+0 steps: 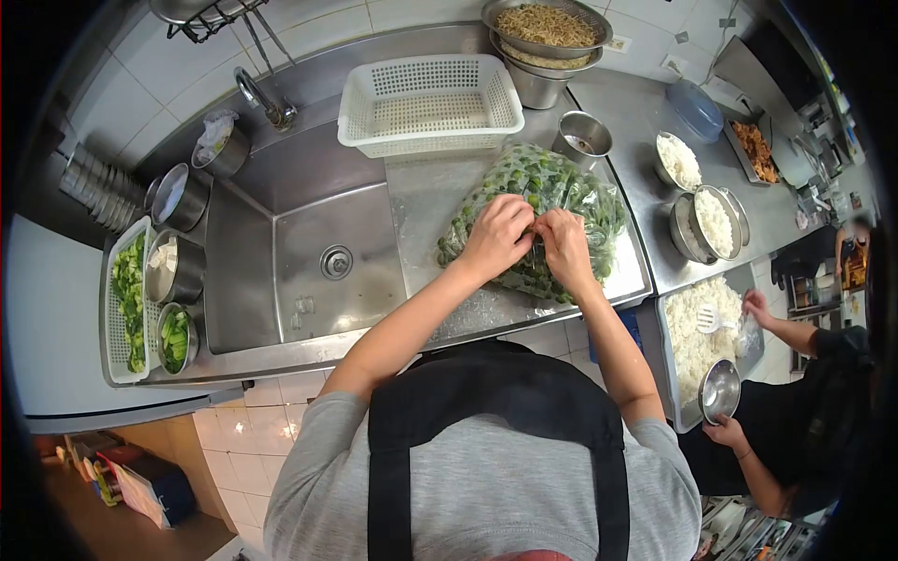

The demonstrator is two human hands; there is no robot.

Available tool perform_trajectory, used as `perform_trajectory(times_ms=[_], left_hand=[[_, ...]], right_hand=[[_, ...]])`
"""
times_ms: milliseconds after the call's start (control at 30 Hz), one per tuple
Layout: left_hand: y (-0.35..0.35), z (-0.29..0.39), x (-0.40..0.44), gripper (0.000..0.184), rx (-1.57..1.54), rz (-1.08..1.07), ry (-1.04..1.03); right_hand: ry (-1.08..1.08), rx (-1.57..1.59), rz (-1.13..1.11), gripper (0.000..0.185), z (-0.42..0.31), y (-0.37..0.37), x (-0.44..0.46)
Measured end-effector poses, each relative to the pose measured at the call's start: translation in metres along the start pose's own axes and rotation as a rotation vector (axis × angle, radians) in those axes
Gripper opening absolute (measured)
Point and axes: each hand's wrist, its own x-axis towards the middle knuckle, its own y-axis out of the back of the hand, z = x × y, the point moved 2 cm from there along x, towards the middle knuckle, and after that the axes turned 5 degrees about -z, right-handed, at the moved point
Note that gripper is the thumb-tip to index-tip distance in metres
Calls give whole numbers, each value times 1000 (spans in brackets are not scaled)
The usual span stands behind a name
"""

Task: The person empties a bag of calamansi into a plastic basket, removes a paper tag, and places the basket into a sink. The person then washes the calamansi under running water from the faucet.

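Note:
A large clear plastic bag (552,178) full of green vegetables lies on the steel counter to the right of the sink. My left hand (499,236) is on top of the bag, its fingers bent and pinched together on the plastic. Close beside it, almost touching, my right hand (564,245) pinches the bag's plastic too. The fingertips meet near the middle of the bag. Behind the bag stands a white perforated basket (430,140), with nothing in it.
The steel sink (309,309) is at the left, with bowls and a basket of greens (129,299) beyond. Bowls of rice (680,161) stand at the right. A co-worker (795,411) holds a metal bowl (720,390) over a rice tray (687,327).

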Motion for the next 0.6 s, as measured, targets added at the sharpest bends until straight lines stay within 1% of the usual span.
perform_trajectory(times_ms=[67, 133, 200, 233, 267, 300, 400, 467, 533, 600], left_hand=[[-7, 0, 6, 23, 24, -8, 34], [-7, -2, 11, 22, 48, -15, 64], [-5, -7, 18, 22, 68, -133, 103], [-2, -7, 20, 22, 68, -133, 101], [1, -9, 19, 22, 12, -174, 102], [4, -11, 17, 22, -43, -217, 104], [7, -13, 15, 25, -94, -196, 59], [9, -14, 11, 29, -99, -182, 40], [12, -13, 4, 32, -102, -164, 23], [16, -11, -3, 37, -105, -171, 73]], right_hand=[[54, 10, 48, 3, 2, -3, -1], [55, 42, 49, 1, 6, -9, -1], [58, 67, 57, 2, 7, -8, 1], [89, 41, 28, 6, 5, -6, 2], [120, 17, -2, 10, 3, -5, 3], [119, 20, 0, 10, 1, -4, 5], [96, -12, -72, 22, 1, -4, 7], [80, -77, -51, 24, -1, -3, 5], [82, -150, -44, 31, -8, 2, 0], [69, -193, -40, 31, -13, 13, -9]])
